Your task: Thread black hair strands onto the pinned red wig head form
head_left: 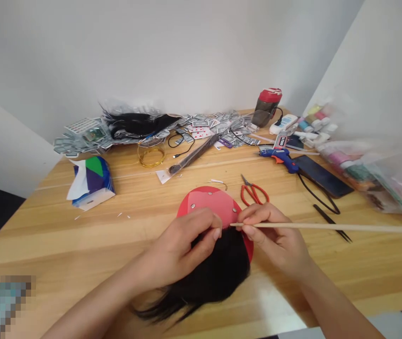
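Note:
A red round piece (183,203) lies on the table, with a paler pink sheet (215,203) and several small silver studs on it. Black hair (218,268) covers its lower part and spreads toward me in loose strands. My left hand (190,240) rests over the hair's upper left edge, thumb and forefinger pinched together; what is between them is hidden. In my right hand (274,235) a thin wooden stick (314,226) is gripped near its tip. That tip points left, at the hair's top edge beside my left fingertips.
Red-handled scissors (254,192), black tweezers (331,222), a blue glue gun (280,159) and a dark phone (323,175) lie at the right. A tissue pack (93,182) stands left. Behind are gold wire (151,157), scattered cards (201,132) and more black hair (140,125).

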The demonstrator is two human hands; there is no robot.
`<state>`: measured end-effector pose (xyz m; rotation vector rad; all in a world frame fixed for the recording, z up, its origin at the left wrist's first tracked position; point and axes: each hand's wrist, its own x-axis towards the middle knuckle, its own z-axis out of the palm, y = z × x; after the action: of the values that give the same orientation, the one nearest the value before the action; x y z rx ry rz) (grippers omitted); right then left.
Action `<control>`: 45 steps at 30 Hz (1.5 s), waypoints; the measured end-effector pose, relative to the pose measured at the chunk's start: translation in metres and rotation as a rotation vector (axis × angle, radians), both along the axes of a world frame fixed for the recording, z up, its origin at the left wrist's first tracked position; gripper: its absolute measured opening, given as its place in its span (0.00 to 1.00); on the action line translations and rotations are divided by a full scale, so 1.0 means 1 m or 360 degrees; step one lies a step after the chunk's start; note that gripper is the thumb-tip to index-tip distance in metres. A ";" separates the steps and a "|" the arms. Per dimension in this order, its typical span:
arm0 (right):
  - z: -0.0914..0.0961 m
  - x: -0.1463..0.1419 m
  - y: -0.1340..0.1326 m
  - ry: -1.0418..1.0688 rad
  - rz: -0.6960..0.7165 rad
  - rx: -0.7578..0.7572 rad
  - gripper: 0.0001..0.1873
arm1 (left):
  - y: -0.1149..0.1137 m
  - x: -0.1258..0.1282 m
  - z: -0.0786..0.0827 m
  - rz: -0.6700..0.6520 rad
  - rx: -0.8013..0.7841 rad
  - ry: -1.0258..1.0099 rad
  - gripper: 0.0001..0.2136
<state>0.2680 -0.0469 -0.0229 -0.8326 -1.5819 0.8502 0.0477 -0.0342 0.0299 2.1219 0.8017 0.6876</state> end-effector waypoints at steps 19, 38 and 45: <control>-0.001 0.001 -0.001 -0.0035 0.0019 0.0053 0.04 | -0.001 -0.001 0.000 -0.0204 0.0052 0.0061 0.08; 0.000 -0.003 -0.002 0.0022 -0.0078 0.0006 0.06 | -0.003 -0.002 0.001 -0.0259 0.0133 0.0122 0.08; -0.002 -0.004 -0.002 -0.0023 -0.0092 0.0057 0.05 | -0.003 -0.004 0.002 -0.0317 0.0099 0.0150 0.07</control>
<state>0.2644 -0.0490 -0.0246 -0.8562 -1.5737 0.7739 0.0441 -0.0367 0.0315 2.2672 0.6144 0.5165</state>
